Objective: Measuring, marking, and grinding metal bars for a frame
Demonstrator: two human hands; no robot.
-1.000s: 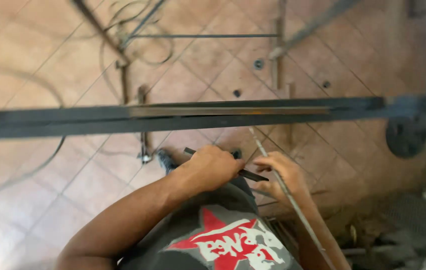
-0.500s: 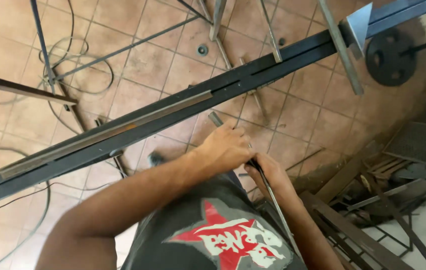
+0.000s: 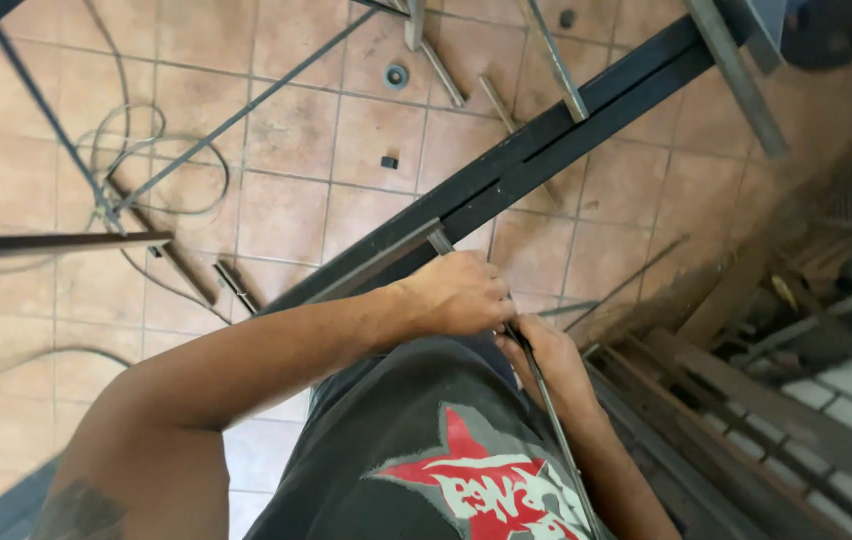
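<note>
The thin steel rod (image 3: 546, 415) runs diagonally from the dark steel frame rail (image 3: 566, 135) down past the torso. The left hand (image 3: 458, 295) has its fingers closed around the rod's upper end, just beside the rail. The right hand (image 3: 546, 358) grips the rod directly below the left fingers, touching them. Risk: both fists sit close together, so the long free end could whip or slip. Fingers near the rail edge could be pinched. Loose cable (image 3: 136, 190) and offcuts (image 3: 496, 100) lie on the tiled floor (image 3: 296, 130), a likely trip hazard.
</note>
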